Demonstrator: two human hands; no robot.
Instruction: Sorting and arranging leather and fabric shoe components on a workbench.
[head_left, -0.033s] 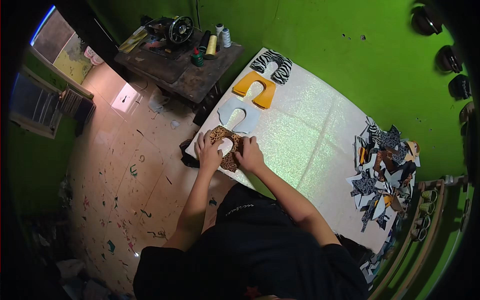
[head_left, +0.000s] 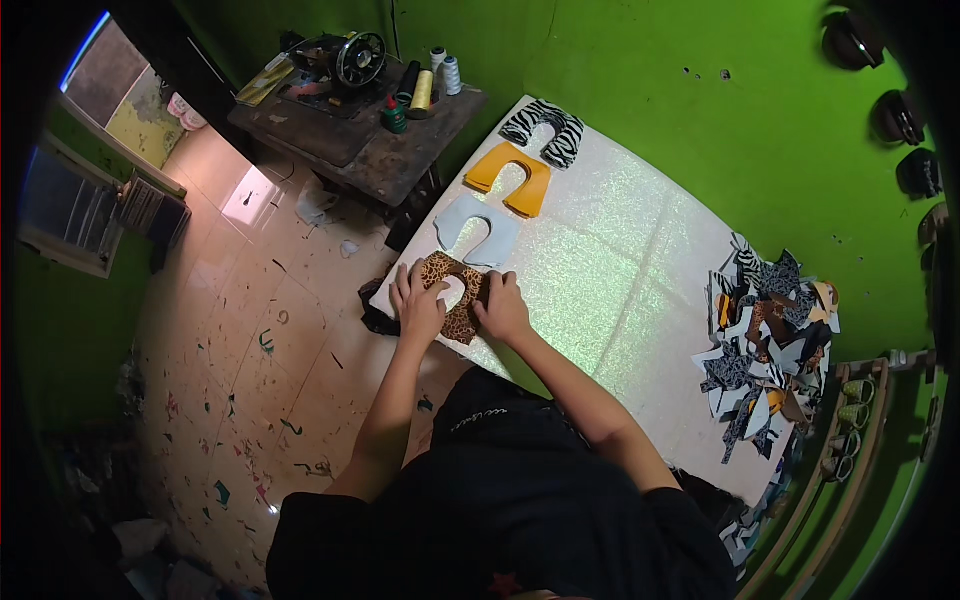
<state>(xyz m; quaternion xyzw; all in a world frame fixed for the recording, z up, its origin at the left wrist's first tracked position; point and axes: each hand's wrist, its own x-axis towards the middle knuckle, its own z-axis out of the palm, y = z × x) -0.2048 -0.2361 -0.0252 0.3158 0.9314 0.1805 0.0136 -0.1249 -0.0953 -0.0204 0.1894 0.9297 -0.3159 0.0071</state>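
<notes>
A leopard-print U-shaped piece [head_left: 463, 322], seemingly a stack of cut material, lies at the near left corner of the white table. My left hand [head_left: 420, 308] grips its left side, fingers along the outer edge and thumb at the inner curve. On the opposite side, my right hand [head_left: 503, 308] holds the right edge, with its fingertips partly hidden. Beyond them a pale grey U-shaped piece [head_left: 497, 246], a mustard-yellow one [head_left: 482, 172] and a zebra-striped one [head_left: 565, 148] lie in a row along the table's left edge.
The glittery white table [head_left: 600, 270] carries a heap of mixed scraps [head_left: 770, 340] at its right end. A sewing machine [head_left: 350, 62] stands on a dark wooden table [head_left: 370, 165] with thread spools [head_left: 422, 92] and a green bottle [head_left: 394, 116]. Scraps litter the tiled floor [head_left: 300, 330]. Sandals hang on a rack [head_left: 870, 440].
</notes>
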